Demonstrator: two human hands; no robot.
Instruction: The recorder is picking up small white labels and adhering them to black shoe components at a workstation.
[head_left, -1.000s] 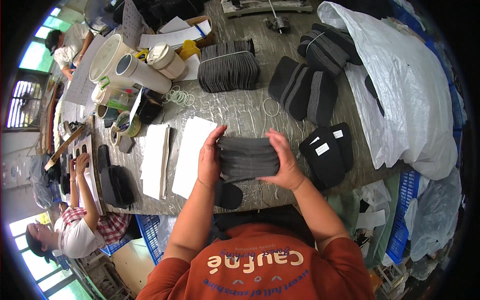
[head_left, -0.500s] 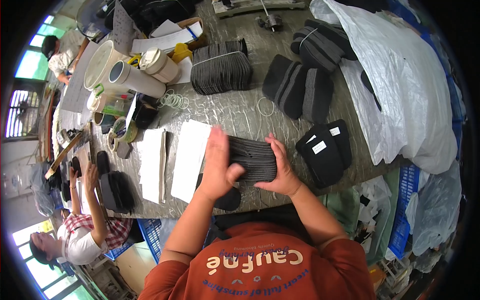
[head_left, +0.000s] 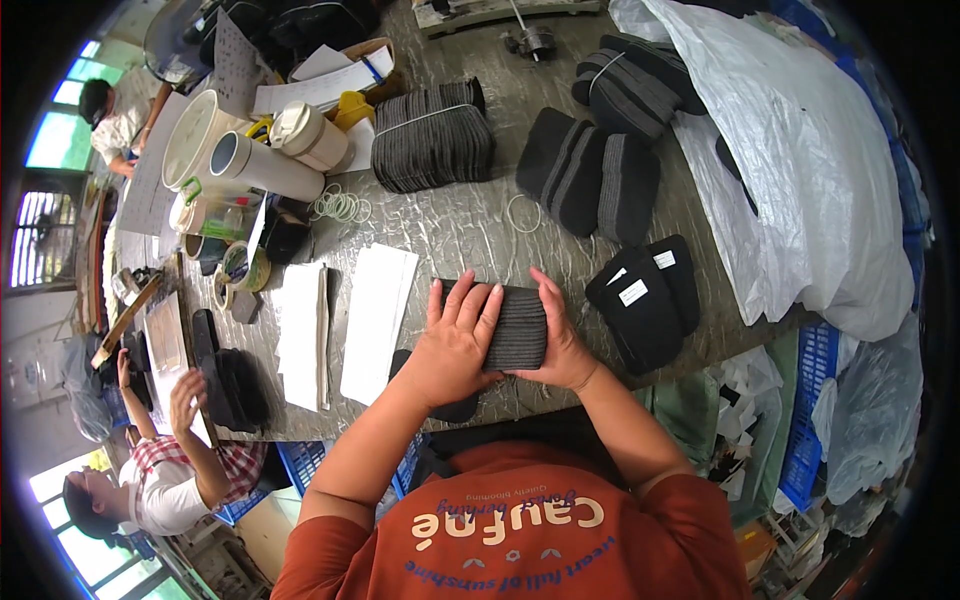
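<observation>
Between my hands, near the table's front edge, is a stack of thin dark grey pads (head_left: 518, 335), lying with its many layered edges facing up. My left hand (head_left: 462, 335) grips the stack's left part, with its fingers across the upper surface. Around the right end wraps my right hand (head_left: 562, 345), its thumb and fingers against the side. Part of a dark rounded pad (head_left: 458, 410) shows below my left wrist. Two black pads with small white labels (head_left: 645, 310) lie to the right of my right hand.
White paper stacks (head_left: 378, 325) lie to the left. Farther back are a banded pad bundle (head_left: 432, 135), more pad bundles (head_left: 590, 175), pale rubber bands (head_left: 342, 205), cups (head_left: 265, 165) and a large white plastic bag (head_left: 800, 170). A co-worker (head_left: 165, 470) sits at the left.
My left hand has come down from its raised, edge-on position at the stack's left end onto the stack. My right hand stays at the right end. The co-worker's hands have shifted.
</observation>
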